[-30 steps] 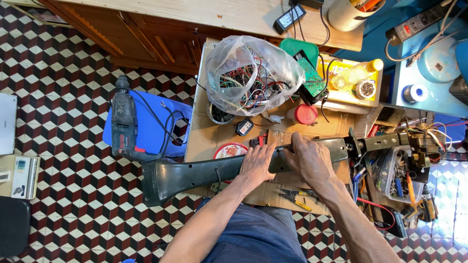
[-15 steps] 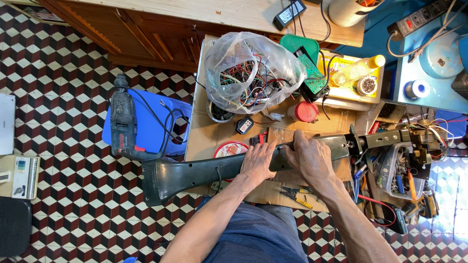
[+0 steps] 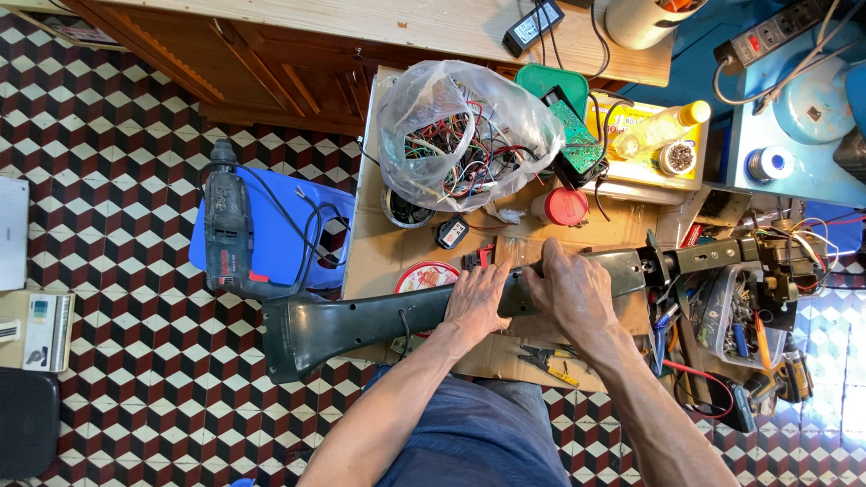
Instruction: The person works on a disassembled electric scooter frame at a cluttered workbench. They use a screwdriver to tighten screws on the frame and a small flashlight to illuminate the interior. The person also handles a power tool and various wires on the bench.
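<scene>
A long dark green plastic housing (image 3: 361, 325) lies across the low cardboard-covered table (image 3: 374, 261), its wide end reaching left over the floor and a metal bracket with wires (image 3: 767, 261) at its right end. My left hand (image 3: 476, 302) lies on top of the housing near its middle, fingers curled over the far edge. My right hand (image 3: 570, 293) grips the housing just to the right of it. The two hands almost touch.
A clear bag of tangled wires (image 3: 460, 135) sits at the table's back. A power drill (image 3: 227, 230) lies on a blue stool (image 3: 275, 234) to the left. Pliers (image 3: 546, 359), a red lid (image 3: 566, 206), a yellow box (image 3: 631, 144) and a tool-filled tray (image 3: 740, 316) crowd the right.
Both hands stay on the housing; the view has shifted slightly, and the hands and housing hold nearly the same place.
</scene>
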